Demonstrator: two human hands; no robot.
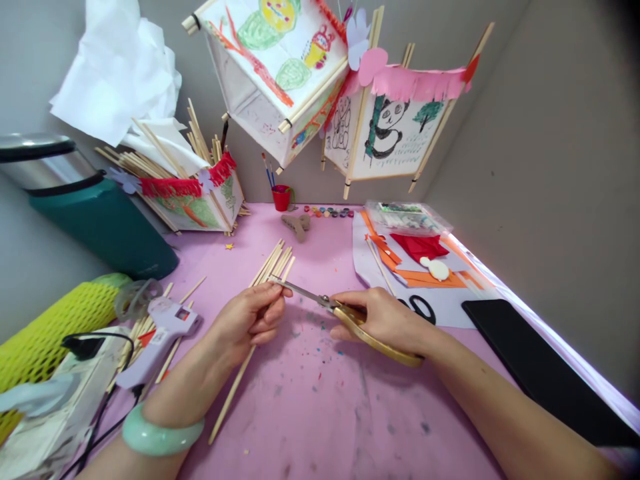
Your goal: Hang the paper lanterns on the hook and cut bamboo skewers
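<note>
My left hand point(253, 320) is closed round a thin wooden stick point(230, 399) that runs down toward me across the pink table point(320, 400). My right hand point(383, 319) grips gold-handled scissors point(350, 319). Their blades point left and meet the stick just above my left fingers. A bundle of similar sticks point(274, 263) lies on the table right behind my left hand. A pale green bangle point(160, 437) sits on my left wrist.
A glue gun point(160, 333) lies at the left beside a yellow foam mesh roll point(55, 327). Black scissors point(423, 308), orange and red paper point(420, 257) and a black sheet point(530, 363) lie at the right. Paper lanterns point(320, 80) hang above; a red cup point(281, 197) stands at the back.
</note>
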